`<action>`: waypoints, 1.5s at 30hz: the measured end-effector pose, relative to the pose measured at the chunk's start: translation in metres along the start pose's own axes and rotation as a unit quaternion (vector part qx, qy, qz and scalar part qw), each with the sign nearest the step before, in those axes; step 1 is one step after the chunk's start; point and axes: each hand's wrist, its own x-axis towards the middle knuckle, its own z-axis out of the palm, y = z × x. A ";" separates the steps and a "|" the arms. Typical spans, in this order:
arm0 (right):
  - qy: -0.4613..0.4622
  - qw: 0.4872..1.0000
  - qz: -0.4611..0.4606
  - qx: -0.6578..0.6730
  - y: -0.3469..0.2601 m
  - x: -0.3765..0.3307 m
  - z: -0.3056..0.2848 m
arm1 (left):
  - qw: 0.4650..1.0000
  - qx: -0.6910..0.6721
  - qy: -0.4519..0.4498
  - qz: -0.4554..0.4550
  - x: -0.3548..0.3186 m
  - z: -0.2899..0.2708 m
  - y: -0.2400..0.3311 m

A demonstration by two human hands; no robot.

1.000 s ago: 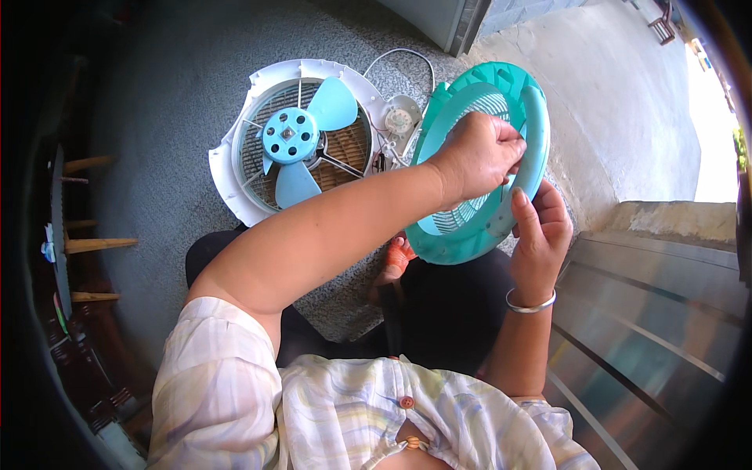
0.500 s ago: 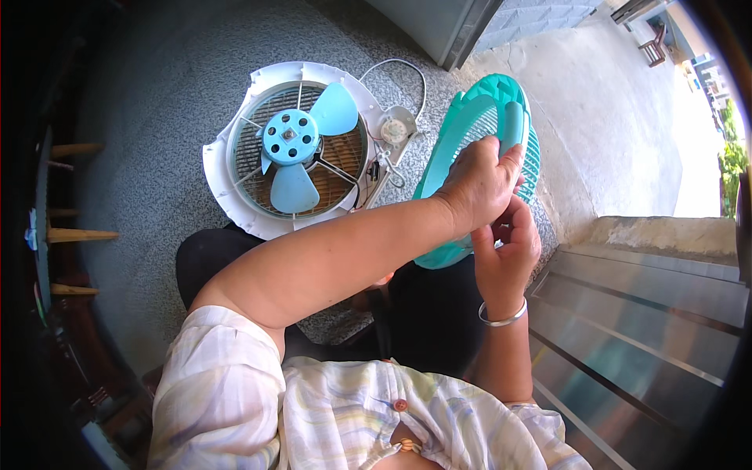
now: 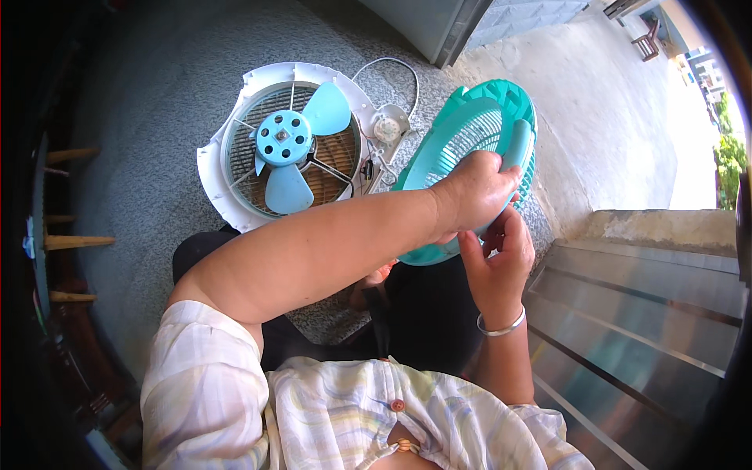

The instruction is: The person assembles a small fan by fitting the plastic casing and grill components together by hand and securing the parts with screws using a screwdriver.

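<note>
A teal plastic fan cover (image 3: 432, 149) with a slatted grille is held tilted at my right front. Across my body reaches my left arm, and my left hand (image 3: 476, 194) is closed round the cover's right rim, thumb along its raised light-teal band. Just below it, my right hand (image 3: 501, 254), with a silver bangle at the wrist, has its fingers curled against the lower right edge of the cover; its fingertips are partly hidden. To the left lies the opened fan body (image 3: 215, 196), white-framed, with a blue blade wheel (image 3: 283, 138) in the middle.
Beside the fan body sits a small motor part (image 3: 386, 129) with a white cord (image 3: 415, 78). A metal-slatted panel (image 3: 634, 313) stands close on my right. Wooden legs (image 3: 78, 242) show at far left, and a door edge (image 3: 458, 39) is ahead.
The fan cover has turned a little, showing more of its inner side and grille. Both hands have shifted slightly down along its rim and keep their hold.
</note>
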 end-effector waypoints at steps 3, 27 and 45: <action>-0.005 1.000 -0.008 -0.025 -0.002 0.003 -0.007 | 1.000 0.012 -0.004 -0.022 -0.002 0.005 0.005; -0.267 0.850 -0.376 -0.254 -0.029 0.112 -0.122 | 0.960 0.165 -0.196 0.117 -0.040 -0.013 0.051; -0.259 0.845 -0.397 -0.247 -0.107 0.126 -0.137 | 0.969 0.068 -0.153 0.182 -0.096 -0.020 0.083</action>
